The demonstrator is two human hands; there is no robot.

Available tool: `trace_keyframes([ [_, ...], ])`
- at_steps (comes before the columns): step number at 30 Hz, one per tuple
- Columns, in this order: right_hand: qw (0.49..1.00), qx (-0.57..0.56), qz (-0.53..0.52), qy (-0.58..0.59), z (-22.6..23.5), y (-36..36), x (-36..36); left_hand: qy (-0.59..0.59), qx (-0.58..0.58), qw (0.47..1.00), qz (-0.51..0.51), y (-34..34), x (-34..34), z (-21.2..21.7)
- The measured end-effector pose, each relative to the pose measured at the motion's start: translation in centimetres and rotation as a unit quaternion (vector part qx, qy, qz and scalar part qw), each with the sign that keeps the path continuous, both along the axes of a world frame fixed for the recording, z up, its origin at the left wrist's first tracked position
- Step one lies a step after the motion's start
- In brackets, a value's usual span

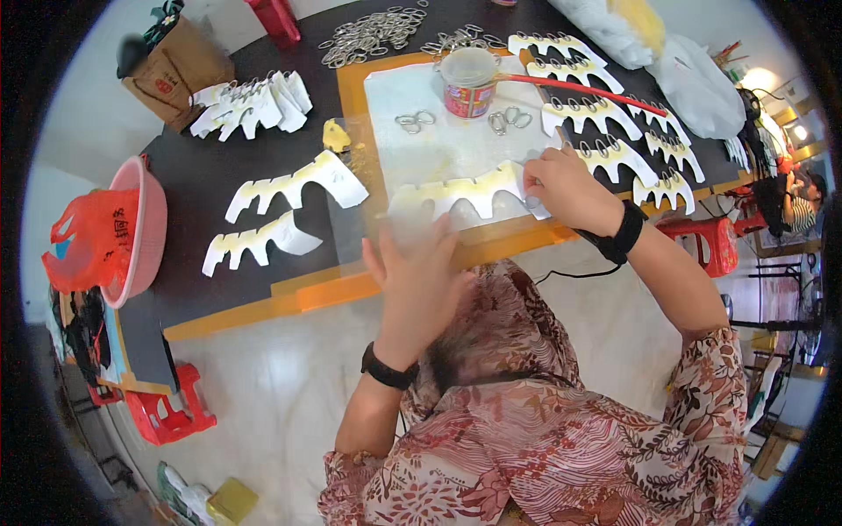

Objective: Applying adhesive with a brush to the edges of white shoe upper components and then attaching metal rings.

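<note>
My right hand [566, 186] pinches the right end of a white comb-shaped piece [456, 195] smeared with yellow glue, lying on a white mat [421, 149]. My left hand [419, 272] is raised with fingers spread just below that piece, near the table's front edge, holding nothing. Two more glued comb pieces [289, 188] lie to the left on the dark table [202, 193]. A cup of glue [469, 81] with a red-handled brush [579, 88] stands at the back of the mat. Metal rings [414, 120] lie on the mat.
A heap of metal rings [373, 35] sits at the table's far side. Finished comb pieces with rings [605, 131] line the right side; a stack of blank pieces [250, 103] lies back left. A pink basin [140, 230] with a red bag, red stools [710, 241] and a cardboard box [175, 66] surround the table.
</note>
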State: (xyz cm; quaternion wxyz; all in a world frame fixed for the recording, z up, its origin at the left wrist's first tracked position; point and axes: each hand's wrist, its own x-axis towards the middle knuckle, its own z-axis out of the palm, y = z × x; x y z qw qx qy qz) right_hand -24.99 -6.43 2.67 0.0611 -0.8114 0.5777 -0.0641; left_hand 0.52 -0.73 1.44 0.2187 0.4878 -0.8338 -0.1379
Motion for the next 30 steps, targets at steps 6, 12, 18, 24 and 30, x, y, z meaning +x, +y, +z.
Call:
trace_keyframes([
  [6, 0.997, 0.042, -0.023, -0.058, 0.7, 1.2, 0.3, 0.058, 0.021, 0.998, -0.015, -0.6, 1.1, -0.4],
  [12, 0.978, 0.054, -0.03, -0.2, 3.2, 3.2, 1.5, 0.177, 0.045, 0.983, -0.023, -1.5, 2.3, -1.2],
  [18, 0.981, -0.058, -0.022, -0.182, 4.8, 4.6, 1.3, 0.099, -0.018, 0.994, -0.04, -0.2, 1.3, -1.1],
  [24, 0.983, -0.058, -0.02, -0.171, 3.8, 5.0, -0.2, 0.135, -0.027, 0.99, 0.012, 0.0, 2.0, -1.6],
  [30, 0.979, -0.058, -0.031, -0.19, 3.2, 5.3, -0.3, 0.011, -0.077, 0.979, 0.189, -3.8, -0.7, -1.5],
])
